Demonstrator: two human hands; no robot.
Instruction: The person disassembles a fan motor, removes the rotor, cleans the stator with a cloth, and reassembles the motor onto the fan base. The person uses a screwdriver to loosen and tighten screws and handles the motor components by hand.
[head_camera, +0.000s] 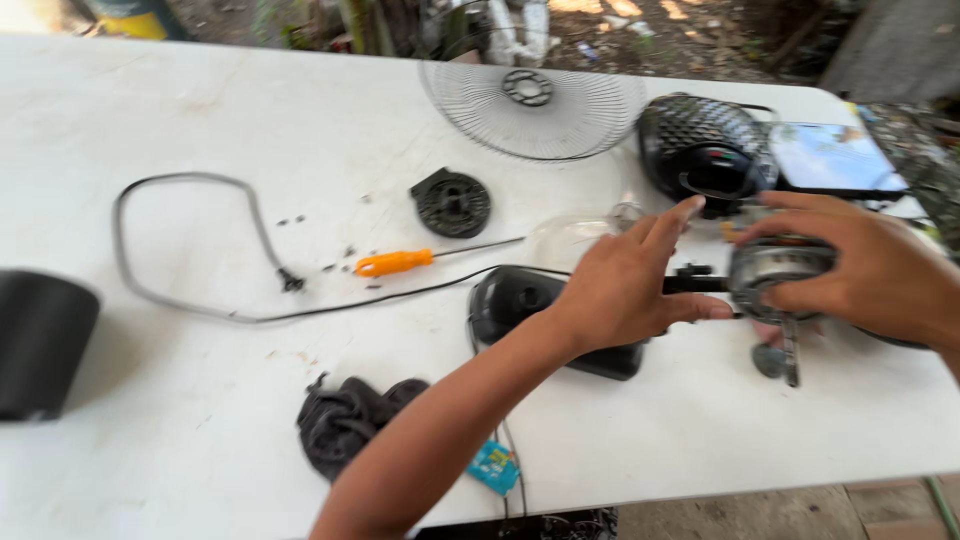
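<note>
Fan motor (778, 272) gripped by right hand (868, 268); left hand (625, 285) touching its shaft.

Screwdriver (400, 262) lies left of motor (778, 275); fan grille (535, 108) behind both.

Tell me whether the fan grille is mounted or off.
Off. The grille lies flat on the table, apart from the motor in the hands.

— Outdoor repair spot, makeshift workbench?
— Looks so; white table (200, 130) on bare dirt and litter; fan grille (535, 105), black motor housing (700, 140), orange screwdriver (400, 262), loose screws (330, 262), power cord (190, 250) spread about.
</note>
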